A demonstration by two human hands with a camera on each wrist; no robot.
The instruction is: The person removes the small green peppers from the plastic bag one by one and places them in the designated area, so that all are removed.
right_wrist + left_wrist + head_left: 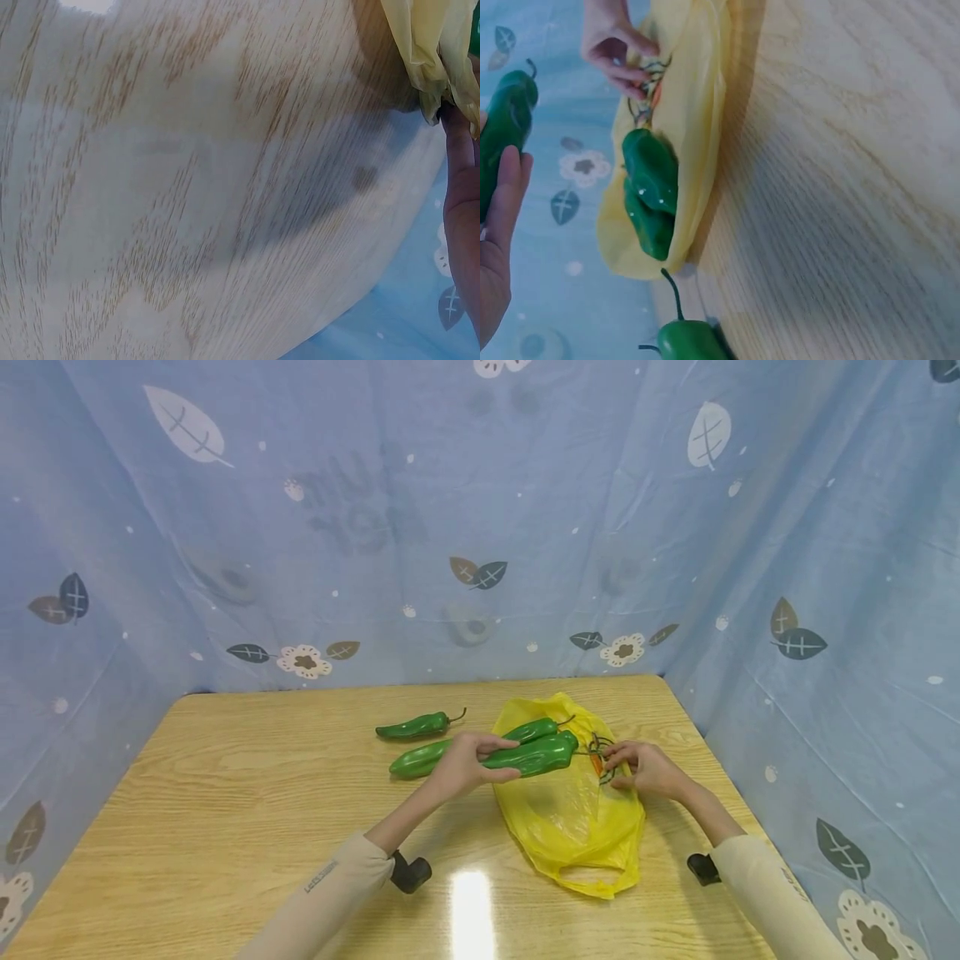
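Note:
My left hand (pixel 467 767) grips a long green pepper (pixel 536 756), held above the left side of a yellow plastic bag (pixel 558 810); the same pepper (pixel 506 131) is at the left edge of the left wrist view. Two green peppers (pixel 649 169) lie in the bag's mouth, beside several thin green stems and something orange (pixel 597 763). At the bag's right edge, my right hand (pixel 647 768) pinches the gathered plastic (pixel 431 71). Left of the bag, a smaller green pepper (pixel 414 727) and a larger green pepper (pixel 420 760) lie on the table, the latter partly behind my left hand.
A light wooden table (pixel 247 827) extends left and towards me. Blue curtains (pixel 420 527) with leaf and flower prints hang behind it and on both sides. Black wrist devices (pixel 411 872) sit below the sleeves. Light glares on the table's front.

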